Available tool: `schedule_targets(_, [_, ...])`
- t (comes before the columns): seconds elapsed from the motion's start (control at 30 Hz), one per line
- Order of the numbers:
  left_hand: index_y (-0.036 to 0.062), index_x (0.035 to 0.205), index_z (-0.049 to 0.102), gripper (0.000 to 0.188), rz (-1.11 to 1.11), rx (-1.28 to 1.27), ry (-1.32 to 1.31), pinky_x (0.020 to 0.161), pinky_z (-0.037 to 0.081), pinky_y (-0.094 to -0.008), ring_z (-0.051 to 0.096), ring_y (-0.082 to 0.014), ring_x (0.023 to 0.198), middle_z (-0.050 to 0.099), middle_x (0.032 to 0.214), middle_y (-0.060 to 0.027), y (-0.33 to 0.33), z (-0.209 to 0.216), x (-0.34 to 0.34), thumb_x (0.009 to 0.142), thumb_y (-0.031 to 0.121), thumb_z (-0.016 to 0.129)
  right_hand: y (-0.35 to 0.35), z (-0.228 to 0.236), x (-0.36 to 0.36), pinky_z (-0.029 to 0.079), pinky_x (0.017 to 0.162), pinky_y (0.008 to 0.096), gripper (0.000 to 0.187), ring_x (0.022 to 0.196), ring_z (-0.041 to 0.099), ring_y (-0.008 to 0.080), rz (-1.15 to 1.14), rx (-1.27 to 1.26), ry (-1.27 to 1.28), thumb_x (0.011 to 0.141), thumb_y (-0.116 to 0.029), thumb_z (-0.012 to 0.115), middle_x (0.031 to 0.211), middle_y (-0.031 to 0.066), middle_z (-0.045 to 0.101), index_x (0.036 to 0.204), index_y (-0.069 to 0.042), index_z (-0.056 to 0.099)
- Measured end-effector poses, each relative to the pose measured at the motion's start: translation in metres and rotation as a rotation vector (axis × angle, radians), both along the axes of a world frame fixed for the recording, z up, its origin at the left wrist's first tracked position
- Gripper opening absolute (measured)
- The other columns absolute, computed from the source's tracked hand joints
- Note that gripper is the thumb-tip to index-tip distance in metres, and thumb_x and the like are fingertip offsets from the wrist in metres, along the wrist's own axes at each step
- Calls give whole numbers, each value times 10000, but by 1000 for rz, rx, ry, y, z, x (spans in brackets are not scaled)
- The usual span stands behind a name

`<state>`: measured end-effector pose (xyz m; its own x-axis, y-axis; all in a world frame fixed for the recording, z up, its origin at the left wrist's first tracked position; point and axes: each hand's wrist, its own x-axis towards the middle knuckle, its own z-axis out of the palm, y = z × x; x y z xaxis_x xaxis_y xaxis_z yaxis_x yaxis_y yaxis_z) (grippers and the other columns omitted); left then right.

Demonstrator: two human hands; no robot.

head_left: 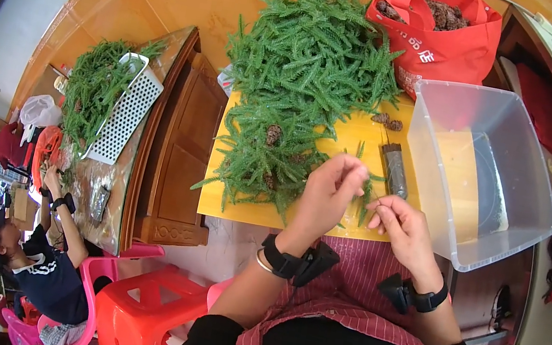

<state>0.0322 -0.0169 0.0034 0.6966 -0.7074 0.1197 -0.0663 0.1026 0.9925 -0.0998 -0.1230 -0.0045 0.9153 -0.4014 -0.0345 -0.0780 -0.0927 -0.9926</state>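
Observation:
My left hand (333, 191) is raised over the front of the yellow table (247, 210), thumb and fingers drawn together. What they hold, if anything, is hidden. Close beside it, the thumb and forefinger of my right hand (400, 228) pinch a thin stem or wire, too fine to tell which. A narrow green sprig (367, 193) stands between the two hands. Left of them lies a bunch of artificial pine sprigs (248, 160) with brown pinecones (274, 135) on it. Beyond my right hand lies a dark wrapped bundle of thin sticks or wires (395, 170).
A large heap of green sprigs (315, 54) covers the table's back. Two loose pinecones (387, 121) lie near a clear plastic bin (432, 207). Behind the bin stands a red bag of pinecones (451, 59). At left, a person (45, 265) works at another table; a red stool (151, 313) stands between.

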Motion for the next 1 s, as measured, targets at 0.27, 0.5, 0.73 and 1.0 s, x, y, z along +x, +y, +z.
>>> schedule_targets(0.27, [-29,1029,470,343,-63,497,-719,691,480,-366,602,-335,810,594,892,-204,-13,-36,-3,805,195,603,-1,4,-7,408,619,177,164,642,498,46,-182,123,-81,934,-118,439,740,8,591,967,-18,565])
schedule_targets(0.5, [-13,933,475,344,-39,794,-741,636,495,-417,619,-356,747,601,742,-171,-25,-34,-12,713,160,676,7,12,-15,430,614,194,165,653,525,57,-92,168,-124,905,-72,479,740,1,558,1023,10,558])
schedule_targets(0.73, [14,1059,525,298,89,339,-414,522,392,-185,470,-30,579,564,787,-2,7,2,1,783,51,632,8,33,-20,431,611,196,174,642,527,70,-204,146,-199,879,-36,490,738,7,549,1027,18,563])
schedule_targets(1.0, [-1,1070,494,291,118,-151,-20,512,369,-156,445,-14,611,528,819,25,33,20,-14,805,6,613,8,41,-8,412,598,183,165,649,526,63,-200,174,-280,893,-100,517,766,16,566,1013,5,556])
